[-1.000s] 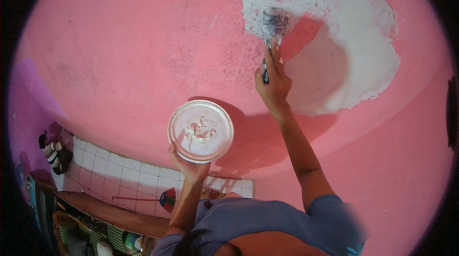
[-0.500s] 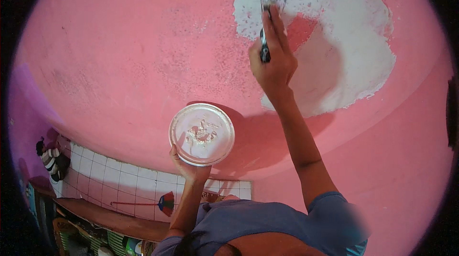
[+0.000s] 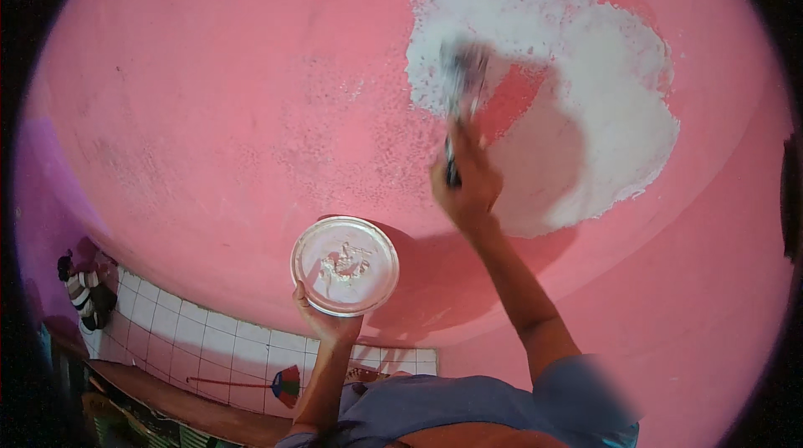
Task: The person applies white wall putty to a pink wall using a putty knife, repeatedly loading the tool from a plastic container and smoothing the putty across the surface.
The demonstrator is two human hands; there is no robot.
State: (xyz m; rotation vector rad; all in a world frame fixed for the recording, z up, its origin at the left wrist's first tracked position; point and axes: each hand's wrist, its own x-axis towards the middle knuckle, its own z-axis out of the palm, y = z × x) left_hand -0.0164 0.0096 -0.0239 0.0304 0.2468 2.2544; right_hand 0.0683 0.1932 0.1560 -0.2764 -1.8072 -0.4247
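Note:
My right hand [image 3: 470,184] is closed round the dark handle of a putty knife [image 3: 463,71], whose wide blade is smeared by motion. The blade is over the left part of a white putty patch [image 3: 619,105] on the pink wall [image 3: 209,97]; whether it touches cannot be told. Inside the patch a strip of bare pink shows. Lower down, my left hand [image 3: 330,324] grips a round, pale lid [image 3: 345,235] by its near edge, thumb over the rim. Small lumps of putty lie about the lid's middle. My left fingers are hidden beneath it.
Left of the patch the wall is rough and speckled. White floor tiles [image 3: 180,335] run along the wall's foot, with a red-handled broom [image 3: 285,386] lying there. A person [image 3: 88,293] in striped clothing is at the far left. A brown ledge [image 3: 184,402] stands at lower left.
My right hand and the putty knife have come down from the patch's top toward its left middle. The whole view has shifted a little; the lid stays in my left hand.

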